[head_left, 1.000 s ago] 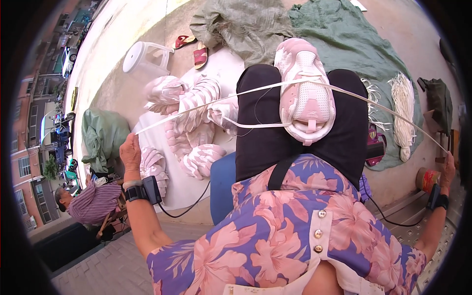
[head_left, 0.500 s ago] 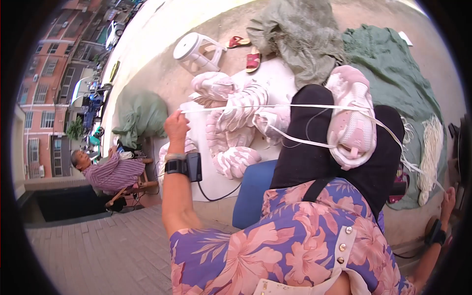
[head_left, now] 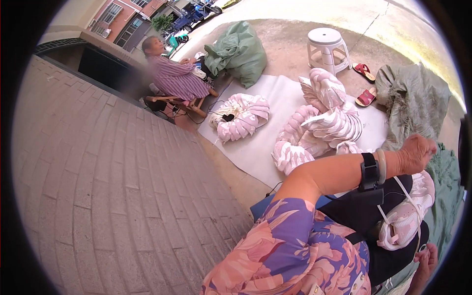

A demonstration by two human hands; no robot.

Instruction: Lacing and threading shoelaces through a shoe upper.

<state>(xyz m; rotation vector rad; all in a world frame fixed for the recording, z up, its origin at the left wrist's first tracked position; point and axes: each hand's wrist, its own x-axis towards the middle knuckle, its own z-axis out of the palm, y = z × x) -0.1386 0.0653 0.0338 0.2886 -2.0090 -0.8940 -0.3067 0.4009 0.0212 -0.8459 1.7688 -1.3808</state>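
A pink and white sneaker (head_left: 399, 227) lies across my lap on black trousers, its white shoelace (head_left: 404, 188) drawn out of it in loops. My left hand (head_left: 416, 153) is closed in the air above the shoe's toe end. One length of lace runs up behind that wrist; the part in the fingers is hidden. Low at the right, beside the shoe, my right hand (head_left: 427, 260) has its fingers pinched together where another strand of lace comes down to it.
Pink and white shoe uppers (head_left: 339, 125) lie in stacked rows on a white sheet (head_left: 228, 150), with a ring of them (head_left: 243, 115) farther left. Beyond are a white stool (head_left: 325, 46), red slippers (head_left: 365, 97), a green sack (head_left: 238, 54) and a seated person (head_left: 177, 78).
The view has swung left, bringing more brick paving into sight. My left hand has moved from the far left, over the uppers, across to above the sneaker. My right hand has come closer to the shoe.
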